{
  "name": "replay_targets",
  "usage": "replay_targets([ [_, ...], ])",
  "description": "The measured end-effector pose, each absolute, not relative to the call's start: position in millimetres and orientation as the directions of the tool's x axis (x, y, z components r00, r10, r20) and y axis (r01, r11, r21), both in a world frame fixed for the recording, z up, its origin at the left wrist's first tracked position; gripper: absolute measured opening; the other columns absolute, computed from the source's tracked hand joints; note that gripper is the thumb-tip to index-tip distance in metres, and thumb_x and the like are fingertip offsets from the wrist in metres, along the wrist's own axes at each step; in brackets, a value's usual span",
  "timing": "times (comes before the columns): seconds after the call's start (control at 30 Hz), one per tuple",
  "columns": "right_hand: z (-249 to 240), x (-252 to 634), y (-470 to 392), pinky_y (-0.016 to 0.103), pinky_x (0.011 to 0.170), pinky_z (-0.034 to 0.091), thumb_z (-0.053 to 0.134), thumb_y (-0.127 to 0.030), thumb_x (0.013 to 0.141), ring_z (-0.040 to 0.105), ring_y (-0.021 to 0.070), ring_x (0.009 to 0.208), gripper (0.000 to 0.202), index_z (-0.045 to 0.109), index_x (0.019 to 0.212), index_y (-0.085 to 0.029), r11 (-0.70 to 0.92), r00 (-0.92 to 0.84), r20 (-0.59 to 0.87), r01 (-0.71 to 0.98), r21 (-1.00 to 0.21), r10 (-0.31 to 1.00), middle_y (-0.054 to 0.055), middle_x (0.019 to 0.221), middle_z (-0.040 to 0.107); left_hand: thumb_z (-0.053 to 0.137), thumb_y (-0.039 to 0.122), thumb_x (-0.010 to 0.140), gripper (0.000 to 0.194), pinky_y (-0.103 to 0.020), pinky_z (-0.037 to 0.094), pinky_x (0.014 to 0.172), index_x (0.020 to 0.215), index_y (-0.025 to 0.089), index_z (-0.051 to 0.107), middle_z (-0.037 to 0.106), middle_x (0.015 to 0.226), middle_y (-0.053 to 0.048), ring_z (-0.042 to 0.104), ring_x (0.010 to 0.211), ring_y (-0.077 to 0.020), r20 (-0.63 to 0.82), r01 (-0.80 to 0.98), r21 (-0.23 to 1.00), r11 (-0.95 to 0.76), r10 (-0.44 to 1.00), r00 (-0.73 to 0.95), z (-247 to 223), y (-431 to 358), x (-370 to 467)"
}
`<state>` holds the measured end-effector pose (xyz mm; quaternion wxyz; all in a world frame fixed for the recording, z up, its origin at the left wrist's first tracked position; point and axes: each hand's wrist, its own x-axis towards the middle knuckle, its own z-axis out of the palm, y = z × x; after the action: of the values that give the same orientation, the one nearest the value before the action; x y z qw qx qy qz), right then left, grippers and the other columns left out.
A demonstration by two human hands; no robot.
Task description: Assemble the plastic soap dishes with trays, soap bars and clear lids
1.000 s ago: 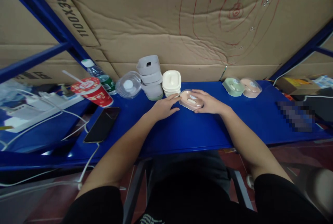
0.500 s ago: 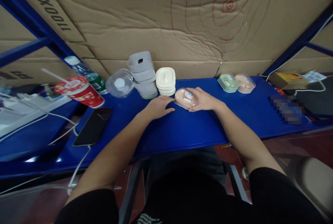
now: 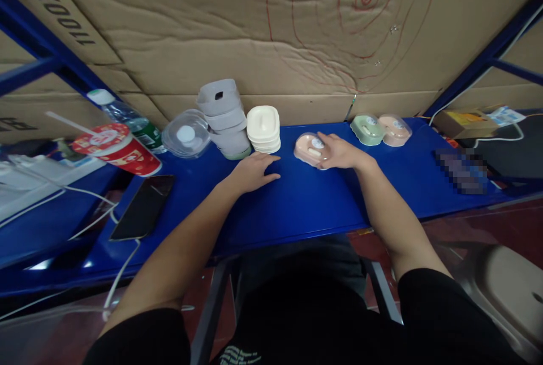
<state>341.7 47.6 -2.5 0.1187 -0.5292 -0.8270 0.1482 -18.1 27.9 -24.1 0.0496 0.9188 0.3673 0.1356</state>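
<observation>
My right hand (image 3: 341, 153) grips the right end of a pink box with a clear domed lid (image 3: 306, 151), low over the blue tabletop; whether it touches the surface I cannot tell. A round sticker shows on the lid. My left hand (image 3: 257, 172) is apart from the box, its fingers stretched out and thumb spread, with nothing in it. Just behind the left hand stand a stack of cream-coloured lids or shallow trays (image 3: 263, 127) and a taller stack of grey containers (image 3: 223, 113). Farther right, a green box (image 3: 368, 130) and another pink box (image 3: 394, 131) sit side by side.
On the left are clear plastic lids (image 3: 186, 134), a red paper cup with a straw (image 3: 123, 150), a plastic bottle (image 3: 136, 121) and a dark phone (image 3: 144, 206). A cardboard wall (image 3: 190, 20) closes off the back. A small yellow box (image 3: 466, 123) lies at far right.
My right hand has carried the pink box rightward, away from my left hand and the cream stack. My left hand has let go of the box's side and stays near the stacks. The view shifted slightly.
</observation>
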Motion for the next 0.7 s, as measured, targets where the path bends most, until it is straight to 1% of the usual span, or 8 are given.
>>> replay_targets([
  [0.07, -1, 358, 51, 0.072, 0.128, 0.028, 0.092, -0.07, 0.06, 0.029, 0.0579, 0.159, 0.138, 0.035, 0.17, -0.008, 0.296, -0.284, 0.085, 0.912, -0.283, 0.955, 0.027, 0.174, 0.035, 0.065, 0.05, 0.101, 0.058, -0.046, 0.05, 0.116, 0.149, 0.019, 0.06, 0.07, 0.145, -0.015, 0.065, 0.134, -0.0298, 0.204, 0.659, 0.192, -0.727, 0.687, 0.698, -23, 27, -18],
  [0.17, 2, 366, 51, 0.082, 0.128, 0.009, 0.09, -0.079, 0.06, 0.006, 0.0598, 0.164, 0.142, 0.031, 0.172, -0.014, 0.252, -0.211, 0.206, 0.947, -0.197, 0.955, 0.022, 0.182, 0.017, 0.064, 0.051, 0.102, 0.058, -0.045, 0.05, 0.115, 0.149, 0.019, 0.06, 0.07, 0.145, -0.015, 0.065, 0.135, -0.03, 0.192, 0.664, 0.184, -0.725, 0.689, 0.699, -22, 27, -18],
  [0.23, 3, 359, 49, 0.081, 0.128, 0.006, 0.087, -0.078, 0.068, 0.007, 0.0564, 0.166, 0.132, 0.032, 0.172, -0.019, 0.316, -0.272, 0.244, 0.934, -0.166, 0.931, 0.019, 0.182, 0.019, 0.063, 0.052, 0.102, 0.057, -0.045, 0.05, 0.115, 0.149, 0.019, 0.061, 0.07, 0.144, -0.015, 0.065, 0.134, -0.0301, 0.19, 0.661, 0.177, -0.729, 0.684, 0.704, -22, 27, -17],
  [0.3, 2, 346, 47, 0.078, 0.131, 0.007, 0.084, -0.073, 0.076, 0.015, 0.053, 0.166, 0.117, 0.039, 0.169, -0.019, 0.373, -0.335, 0.234, 0.917, -0.144, 0.913, 0.019, 0.18, 0.028, 0.063, 0.052, 0.102, 0.056, -0.046, 0.049, 0.116, 0.148, 0.019, 0.062, 0.07, 0.144, -0.015, 0.065, 0.134, -0.0304, 0.189, 0.66, 0.174, -0.731, 0.683, 0.706, -22, 26, -17],
  [0.37, -1, 335, 47, 0.076, 0.132, 0.009, 0.082, -0.069, 0.081, 0.022, 0.0517, 0.165, 0.104, 0.048, 0.165, -0.017, 0.381, -0.353, 0.193, 0.915, -0.135, 0.916, 0.021, 0.176, 0.037, 0.063, 0.051, 0.102, 0.056, -0.046, 0.049, 0.116, 0.147, 0.018, 0.062, 0.07, 0.145, -0.016, 0.065, 0.134, -0.031, 0.185, 0.663, 0.178, -0.727, 0.687, 0.703, -21, 26, -16],
  [0.47, -7, 333, 52, 0.078, 0.131, 0.008, 0.077, -0.068, 0.086, 0.024, 0.053, 0.163, 0.096, 0.053, 0.161, -0.012, 0.346, -0.328, 0.143, 0.929, -0.129, 0.934, 0.024, 0.171, 0.043, 0.063, 0.051, 0.103, 0.058, -0.047, 0.049, 0.117, 0.148, 0.016, 0.061, 0.069, 0.146, -0.016, 0.064, 0.136, -0.0317, 0.169, 0.666, 0.183, -0.723, 0.691, 0.703, -20, 25, -16],
  [0.57, -9, 345, 58, 0.08, 0.129, 0.002, 0.073, -0.069, 0.087, 0.021, 0.0551, 0.163, 0.097, 0.053, 0.16, -0.009, 0.294, -0.274, 0.15, 0.946, -0.135, 0.95, 0.026, 0.171, 0.042, 0.063, 0.051, 0.103, 0.058, -0.047, 0.048, 0.118, 0.148, 0.014, 0.061, 0.069, 0.146, -0.017, 0.063, 0.137, -0.0321, 0.156, 0.667, 0.181, -0.722, 0.691, 0.706, -19, 24, -15],
  [0.7, -4, 350, 56, 0.083, 0.127, -0.003, 0.07, -0.072, 0.088, 0.01, 0.0548, 0.166, 0.093, 0.053, 0.162, -0.017, 0.314, -0.262, 0.266, 0.933, -0.174, 0.928, 0.02, 0.178, 0.033, 0.063, 0.052, 0.102, 0.056, -0.046, 0.048, 0.118, 0.147, 0.017, 0.063, 0.07, 0.146, -0.015, 0.064, 0.137, -0.0309, 0.173, 0.661, 0.178, -0.729, 0.684, 0.709, -19, 24, -16],
])
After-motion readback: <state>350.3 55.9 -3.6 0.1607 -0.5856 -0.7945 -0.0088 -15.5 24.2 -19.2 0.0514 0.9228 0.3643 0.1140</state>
